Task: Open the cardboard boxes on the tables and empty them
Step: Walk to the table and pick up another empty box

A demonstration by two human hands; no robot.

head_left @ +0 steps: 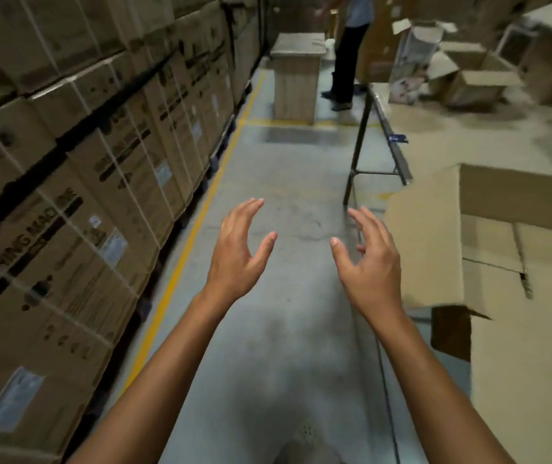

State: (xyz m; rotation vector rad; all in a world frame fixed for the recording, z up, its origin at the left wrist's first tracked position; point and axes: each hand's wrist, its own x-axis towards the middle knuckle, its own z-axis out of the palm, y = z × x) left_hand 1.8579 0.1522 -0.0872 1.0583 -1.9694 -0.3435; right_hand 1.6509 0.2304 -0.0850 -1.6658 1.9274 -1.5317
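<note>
**2 empty hands over a warehouse aisle**

On the left, a wall of stacked cartons [67, 182] bound with white straps runs along the aisle, edged by a yellow floor line [184, 259]. In the middle, we hold both arms out over the grey concrete floor [288, 169]. Our left hand [239, 249] is spread wide, fingers gently curved, holding nothing. Our right hand [373, 262] mirrors it, palm turned inward, also holding nothing; the 2 hands are apart. Farther down the aisle is a wooden stand [298, 75], with a person [346, 55] just beside it. On the right, a large cardboard box [488, 229] with its flaps spread lies just beside our right hand. Beyond it, a metal-legged table [452, 139] carries smaller open boxes [475, 82].
</note>
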